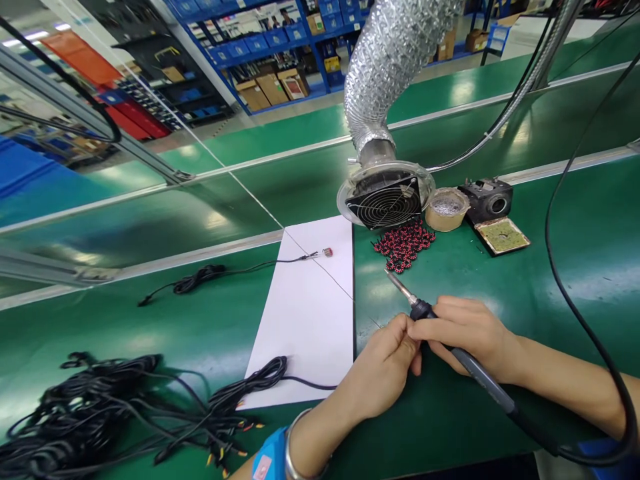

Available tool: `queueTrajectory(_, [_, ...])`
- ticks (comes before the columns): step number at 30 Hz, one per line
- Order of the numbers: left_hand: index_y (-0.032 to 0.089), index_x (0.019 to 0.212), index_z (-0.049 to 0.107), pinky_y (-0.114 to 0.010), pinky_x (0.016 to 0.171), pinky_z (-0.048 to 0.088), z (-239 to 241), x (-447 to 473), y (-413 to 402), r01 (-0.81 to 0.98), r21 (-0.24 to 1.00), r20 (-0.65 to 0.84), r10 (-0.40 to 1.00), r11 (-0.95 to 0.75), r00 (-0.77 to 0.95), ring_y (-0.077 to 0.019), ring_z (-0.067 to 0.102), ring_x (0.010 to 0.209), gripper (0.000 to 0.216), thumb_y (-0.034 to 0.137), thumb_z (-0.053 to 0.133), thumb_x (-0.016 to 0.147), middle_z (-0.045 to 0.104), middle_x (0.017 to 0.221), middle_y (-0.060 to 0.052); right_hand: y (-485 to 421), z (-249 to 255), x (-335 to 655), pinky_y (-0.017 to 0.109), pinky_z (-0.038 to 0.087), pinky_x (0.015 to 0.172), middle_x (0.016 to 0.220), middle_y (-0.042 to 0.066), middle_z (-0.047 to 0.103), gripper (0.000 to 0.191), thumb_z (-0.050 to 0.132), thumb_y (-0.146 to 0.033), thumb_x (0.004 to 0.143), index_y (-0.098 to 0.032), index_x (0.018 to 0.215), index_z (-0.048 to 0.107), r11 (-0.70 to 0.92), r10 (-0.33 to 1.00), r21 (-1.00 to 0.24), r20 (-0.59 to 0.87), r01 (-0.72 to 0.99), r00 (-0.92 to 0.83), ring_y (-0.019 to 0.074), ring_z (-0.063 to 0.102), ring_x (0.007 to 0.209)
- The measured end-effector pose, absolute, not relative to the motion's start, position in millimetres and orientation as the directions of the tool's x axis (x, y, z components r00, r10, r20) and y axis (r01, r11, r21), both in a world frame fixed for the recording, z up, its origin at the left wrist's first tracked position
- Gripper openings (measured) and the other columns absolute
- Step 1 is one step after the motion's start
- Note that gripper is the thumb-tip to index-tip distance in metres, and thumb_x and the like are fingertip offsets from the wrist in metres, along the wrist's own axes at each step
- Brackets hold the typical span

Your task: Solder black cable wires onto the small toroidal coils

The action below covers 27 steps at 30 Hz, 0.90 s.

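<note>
My right hand (475,337) is wrapped round a soldering iron (470,363), its metal tip pointing up and left toward a pile of small red-and-black round parts (404,245). Close against it, my left hand (385,367) is closed in a pinch. A thin silvery solder wire (260,205) slants down from the upper left to those fingers. A coiled black cable (265,377) lies on the white sheet (310,320), and its lead passes behind my left hand; whether the fingers also grip it is hidden. Another black cable (203,277) ends on the sheet beside a small red-and-silver part (327,252).
A fume extractor (385,203) on a foil duct hangs above the green bench (565,300). Behind the pile stand a tape roll (447,208) and an iron holder with sponge tray (503,235). Tangled black cables (75,413) lie at left. The iron's cord loops at right.
</note>
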<state>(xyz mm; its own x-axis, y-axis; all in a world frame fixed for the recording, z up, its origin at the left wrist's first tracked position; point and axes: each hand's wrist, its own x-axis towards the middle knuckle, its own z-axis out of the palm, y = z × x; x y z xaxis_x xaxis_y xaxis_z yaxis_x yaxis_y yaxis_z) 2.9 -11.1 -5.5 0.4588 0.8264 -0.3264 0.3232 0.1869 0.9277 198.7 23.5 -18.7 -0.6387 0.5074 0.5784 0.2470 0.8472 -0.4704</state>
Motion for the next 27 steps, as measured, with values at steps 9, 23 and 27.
queueTrajectory(9, [0.021,0.078,0.047,-0.028,0.063,0.035,-1,7,-12,0.380,0.911,-0.308,0.879,0.161,0.364,-0.0143,0.047,0.066,0.034,0.040,0.033,0.103,0.052,0.070,0.003,10,-21,193,0.025,0.041,0.059,0.072,0.000,0.056,0.027,0.051,-0.003,0.091,-0.015,0.114,0.059,0.783,0.618,-0.521,0.592,0.339,-0.518,0.0136,0.047,0.063])
queueTrajectory(23, [0.019,0.082,0.050,-0.016,0.041,0.042,-6,5,-1,0.217,0.839,-0.540,0.721,0.498,0.433,-0.0082,0.054,0.053,0.020,0.039,0.053,0.086,0.058,0.076,0.001,8,-24,195,0.026,0.040,0.060,0.077,0.001,0.051,0.025,0.038,-0.011,0.100,-0.018,0.118,0.054,0.821,0.561,-0.468,0.553,0.327,-0.616,0.0164,0.045,0.069])
queueTrajectory(27, [0.019,0.075,0.048,-0.013,0.036,0.037,-6,10,2,0.168,0.833,-0.548,0.748,0.527,0.373,-0.0054,0.046,0.041,0.023,0.040,0.057,0.079,0.053,0.058,0.005,13,-21,198,0.025,0.037,0.057,0.072,0.000,0.049,0.027,0.037,-0.009,0.100,-0.020,0.116,0.056,0.853,0.520,-0.384,0.584,0.352,-0.623,0.0164,0.044,0.066])
